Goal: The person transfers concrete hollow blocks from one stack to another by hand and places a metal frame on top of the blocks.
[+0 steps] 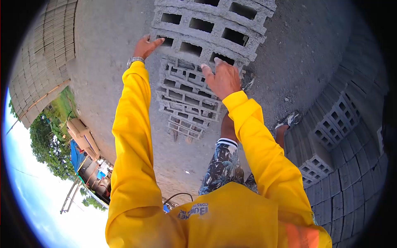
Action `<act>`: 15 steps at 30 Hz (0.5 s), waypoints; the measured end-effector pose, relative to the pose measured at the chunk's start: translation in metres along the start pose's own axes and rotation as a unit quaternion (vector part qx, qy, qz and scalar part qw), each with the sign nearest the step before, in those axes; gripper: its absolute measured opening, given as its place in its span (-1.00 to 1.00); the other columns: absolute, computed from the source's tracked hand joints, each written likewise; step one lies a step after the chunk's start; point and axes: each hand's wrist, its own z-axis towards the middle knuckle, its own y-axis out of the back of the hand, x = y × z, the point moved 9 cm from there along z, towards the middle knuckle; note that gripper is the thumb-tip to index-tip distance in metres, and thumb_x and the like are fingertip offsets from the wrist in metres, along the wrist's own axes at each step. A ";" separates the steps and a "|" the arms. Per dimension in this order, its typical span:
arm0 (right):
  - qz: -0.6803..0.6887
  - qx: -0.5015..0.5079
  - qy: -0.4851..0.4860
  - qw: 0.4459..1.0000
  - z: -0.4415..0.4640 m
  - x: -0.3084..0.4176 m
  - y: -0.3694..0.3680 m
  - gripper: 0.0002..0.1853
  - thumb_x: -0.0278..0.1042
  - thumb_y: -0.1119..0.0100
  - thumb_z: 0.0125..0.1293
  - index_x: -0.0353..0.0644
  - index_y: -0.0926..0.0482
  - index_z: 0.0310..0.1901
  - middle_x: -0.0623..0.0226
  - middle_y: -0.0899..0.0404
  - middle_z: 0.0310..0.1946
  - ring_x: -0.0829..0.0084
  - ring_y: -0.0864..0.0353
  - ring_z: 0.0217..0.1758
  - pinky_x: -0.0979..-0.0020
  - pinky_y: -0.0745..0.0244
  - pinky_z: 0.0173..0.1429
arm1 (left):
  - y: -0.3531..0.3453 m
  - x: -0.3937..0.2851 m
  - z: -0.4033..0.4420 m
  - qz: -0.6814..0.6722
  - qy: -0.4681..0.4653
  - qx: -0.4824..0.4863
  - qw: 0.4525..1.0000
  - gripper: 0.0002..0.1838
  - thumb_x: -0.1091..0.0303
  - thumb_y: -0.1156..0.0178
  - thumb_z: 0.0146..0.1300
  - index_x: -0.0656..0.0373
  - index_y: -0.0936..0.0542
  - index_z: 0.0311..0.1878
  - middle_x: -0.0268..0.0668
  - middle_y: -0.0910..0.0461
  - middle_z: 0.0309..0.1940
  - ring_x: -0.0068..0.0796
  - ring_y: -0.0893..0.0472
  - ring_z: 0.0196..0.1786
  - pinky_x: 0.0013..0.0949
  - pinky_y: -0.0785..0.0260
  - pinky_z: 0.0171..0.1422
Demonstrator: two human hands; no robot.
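Note:
A grey concrete hollow block (177, 48) lies across the near side of a tall stack (186, 31), its rectangular holes facing me. At its left end, my left hand (144, 47) is closed on the corner, with a digit reaching to the end hole. My right hand (225, 78) is bent at the block's lower right edge. Its fingertips are by the right-hand hole, and some fingers are hidden. Below the block, more hollow blocks (190, 93) show in several layers. I wear long yellow sleeves and a wristwatch (135, 60) on my left wrist.
Rows of stacked blocks (343, 186) stand at the right, with hollow ends (337, 120) facing out. Another block stack (49, 53) is at the upper left. A brown sofa (82, 136) and a blue tarp (76, 155) are at the left. My shoe (289, 119) is on the concrete ground.

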 end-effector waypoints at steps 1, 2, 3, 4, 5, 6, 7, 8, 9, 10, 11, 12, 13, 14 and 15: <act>-0.020 0.035 -0.020 0.999 0.012 0.000 -0.010 -0.47 0.05 -0.16 0.35 -0.44 -0.64 -0.15 -0.15 -0.67 -0.17 -0.01 -0.67 -0.08 0.03 -0.37 0.17 | -0.008 -0.003 0.009 0.006 0.001 0.030 1.000 -0.01 -0.16 -0.43 -0.03 0.52 -0.42 0.27 0.19 -0.50 0.22 0.00 -0.52 0.28 -0.26 -0.33 0.36; -0.038 0.071 -0.040 0.996 0.020 -0.002 -0.021 -0.44 0.09 -0.14 0.36 -0.44 -0.64 -0.18 -0.17 -0.67 -0.19 0.00 -0.67 -0.09 0.01 -0.36 0.15 | -0.013 -0.003 0.013 0.002 0.003 0.064 0.998 -0.08 -0.12 -0.44 -0.04 0.51 -0.47 0.21 0.17 -0.55 0.14 -0.01 -0.56 0.21 -0.26 -0.36 0.30; -0.032 0.100 -0.077 0.991 0.026 -0.007 -0.031 -0.41 0.14 -0.11 0.36 -0.42 -0.65 -0.20 -0.16 -0.68 -0.21 0.00 -0.67 -0.11 0.00 -0.36 0.14 | -0.015 -0.008 0.014 -0.001 0.004 0.098 0.995 -0.15 -0.08 -0.44 -0.05 0.50 -0.53 0.14 0.15 -0.60 0.07 -0.02 -0.60 0.14 -0.26 -0.39 0.25; -0.025 0.128 -0.115 0.985 0.030 -0.015 -0.038 -0.38 0.19 -0.07 0.37 -0.40 -0.65 -0.23 -0.14 -0.68 -0.23 0.00 -0.68 -0.12 -0.01 -0.35 0.13 | -0.020 -0.014 0.014 -0.004 0.003 0.131 0.991 -0.22 -0.03 -0.44 -0.06 0.49 -0.58 0.07 0.13 -0.65 0.00 -0.03 -0.64 0.08 -0.25 -0.42 0.19; -0.017 0.155 -0.155 0.976 0.032 -0.022 -0.045 -0.35 0.24 -0.04 0.37 -0.38 -0.66 -0.25 -0.13 -0.69 -0.25 0.00 -0.68 -0.13 -0.01 -0.35 0.12 | -0.018 -0.015 0.016 -0.005 -0.005 0.089 0.996 -0.28 0.00 -0.44 -0.07 0.48 -0.61 0.00 0.11 -0.67 -0.07 -0.06 -0.66 0.00 -0.24 -0.44 0.14; -0.017 0.102 -0.153 0.983 0.034 -0.030 -0.048 -0.18 0.43 0.03 0.31 -0.42 -0.66 -0.32 -0.20 -0.67 -0.32 -0.14 -0.65 -0.12 0.04 -0.37 0.14 | -0.019 -0.006 0.018 -0.005 -0.013 0.048 0.999 -0.34 0.03 -0.44 -0.08 0.47 -0.63 -0.07 0.09 -0.69 -0.13 -0.08 -0.67 -0.07 -0.23 -0.45 0.08; -0.016 0.090 -0.179 0.980 0.031 -0.035 -0.052 -0.17 0.45 0.03 0.29 -0.42 -0.67 -0.32 -0.19 -0.67 -0.32 -0.14 -0.65 -0.12 0.04 -0.35 0.16 | -0.016 -0.002 0.020 -0.005 -0.024 0.005 1.000 -0.40 0.07 -0.44 -0.09 0.46 -0.66 -0.14 0.06 -0.71 -0.19 -0.10 -0.69 -0.14 -0.23 -0.46 0.02; -0.013 0.074 -0.202 0.977 0.031 -0.036 -0.055 -0.16 0.48 0.02 0.27 -0.42 -0.67 -0.33 -0.19 -0.67 -0.32 -0.14 -0.64 -0.12 0.05 -0.34 0.18 | -0.019 0.004 0.019 -0.040 -0.020 0.015 0.999 -0.44 0.10 -0.44 -0.11 0.46 -0.66 -0.20 0.06 -0.71 -0.24 -0.11 -0.69 -0.17 -0.22 -0.47 -0.02; -0.010 0.059 -0.224 0.973 0.029 -0.039 -0.055 -0.14 0.50 0.01 0.25 -0.42 -0.67 -0.33 -0.18 -0.67 -0.33 -0.13 -0.64 -0.12 0.05 -0.32 0.19 | -0.020 0.006 0.010 -0.074 -0.016 0.026 0.997 -0.49 0.13 -0.44 -0.12 0.45 -0.66 -0.25 0.06 -0.71 -0.28 -0.12 -0.70 -0.20 -0.21 -0.48 -0.07; -0.001 0.061 -0.238 0.969 0.021 -0.042 -0.056 -0.12 0.53 -0.02 0.21 -0.42 -0.68 -0.31 -0.20 -0.67 -0.28 -0.11 -0.63 -0.11 0.09 -0.30 0.23 | -0.013 0.005 -0.006 -0.055 -0.013 0.004 0.998 -0.51 0.13 -0.43 -0.13 0.45 -0.66 -0.30 0.08 -0.70 -0.33 -0.10 -0.70 -0.25 -0.20 -0.48 -0.11; -0.013 0.016 -0.237 0.971 0.009 -0.046 -0.050 -0.24 0.40 -0.16 0.21 -0.41 -0.69 -0.31 -0.11 -0.69 -0.30 0.00 -0.67 -0.17 0.05 -0.21 0.32 | -0.006 -0.001 -0.027 -0.039 -0.011 -0.018 0.999 -0.53 0.14 -0.43 -0.13 0.44 -0.66 -0.35 0.10 -0.69 -0.38 -0.08 -0.70 -0.30 -0.18 -0.48 -0.16; -0.024 -0.038 -0.231 0.972 -0.003 -0.054 -0.045 -0.29 0.34 -0.23 0.17 -0.40 -0.69 -0.31 -0.09 -0.69 -0.30 0.02 -0.65 -0.11 0.04 -0.24 0.30 | 0.001 -0.007 -0.051 -0.013 0.000 -0.048 0.999 -0.54 0.13 -0.42 -0.14 0.44 -0.64 -0.41 0.14 -0.67 -0.42 -0.01 -0.68 -0.33 -0.14 -0.47 -0.17; -0.035 -0.089 -0.222 0.970 -0.011 -0.061 -0.038 -0.33 0.28 -0.30 0.14 -0.40 -0.69 -0.31 -0.08 -0.69 -0.29 0.04 -0.64 -0.05 0.03 -0.27 0.27 | 0.008 -0.015 -0.077 0.014 0.013 -0.079 0.997 -0.54 0.12 -0.42 -0.16 0.44 -0.62 -0.46 0.18 -0.64 -0.46 0.05 -0.67 -0.36 -0.10 -0.47 -0.19; -0.018 -0.072 -0.231 0.970 -0.015 -0.074 -0.035 -0.36 0.23 -0.32 0.12 -0.40 -0.69 -0.29 -0.07 -0.69 -0.27 0.05 -0.62 -0.01 0.02 -0.30 0.25 | 0.011 -0.023 -0.102 0.042 0.018 -0.109 0.993 -0.53 0.11 -0.40 -0.15 0.44 -0.60 -0.48 0.21 -0.63 -0.46 0.12 -0.66 -0.36 -0.08 -0.47 -0.19; -0.001 -0.051 -0.242 0.969 -0.024 -0.090 -0.031 -0.39 0.18 -0.34 0.11 -0.39 -0.69 -0.28 -0.06 -0.69 -0.26 0.06 -0.60 0.03 0.01 -0.32 0.23 | 0.014 -0.031 -0.131 0.072 0.025 -0.136 0.988 -0.53 0.09 -0.39 -0.15 0.44 -0.59 -0.49 0.24 -0.61 -0.46 0.18 -0.64 -0.37 -0.05 -0.47 -0.19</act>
